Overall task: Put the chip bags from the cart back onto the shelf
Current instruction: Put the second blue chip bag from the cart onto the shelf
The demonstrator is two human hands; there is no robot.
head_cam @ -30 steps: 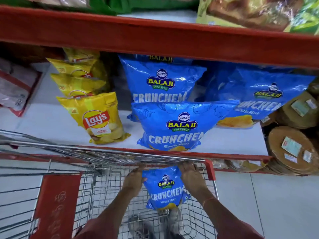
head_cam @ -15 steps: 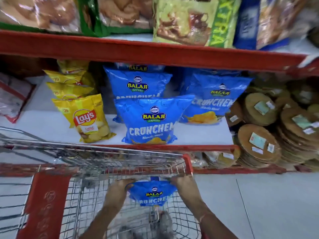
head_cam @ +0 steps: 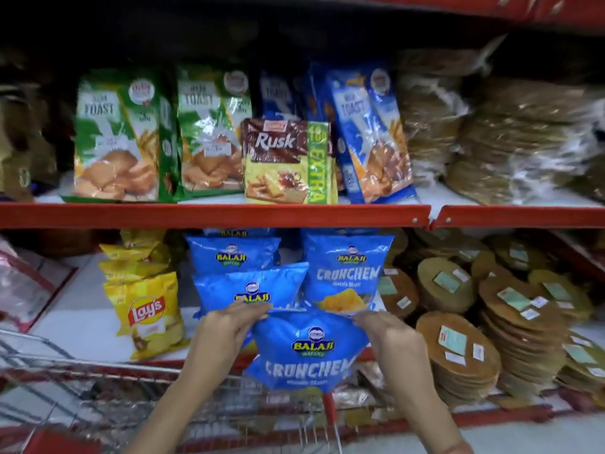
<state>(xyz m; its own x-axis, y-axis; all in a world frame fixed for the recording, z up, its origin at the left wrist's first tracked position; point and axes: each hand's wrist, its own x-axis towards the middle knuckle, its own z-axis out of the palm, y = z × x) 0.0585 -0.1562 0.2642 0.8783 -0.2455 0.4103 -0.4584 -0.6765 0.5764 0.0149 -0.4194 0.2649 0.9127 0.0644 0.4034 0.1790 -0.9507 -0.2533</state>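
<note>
Blue Crunchem bag [head_cam: 306, 350] pinched at top corners by both hands [head_cam: 226, 326] [head_cam: 391, 332]; cart [head_cam: 137, 388] blurred, cut off below.

blue Balaji Crunchem chip bag [head_cam: 307, 350], upright, label facing out, held by top corners, just in front of shelf [head_cam: 212, 215] row of matching bags [head_cam: 348, 273], above cart [head_cam: 163, 398]

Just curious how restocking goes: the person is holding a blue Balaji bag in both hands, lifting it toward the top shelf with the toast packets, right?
Not quite. The head view shows the blue Balaji bag, held by the left hand and right hand, in front of the lower shelf, where the other blue bags stand.
</note>
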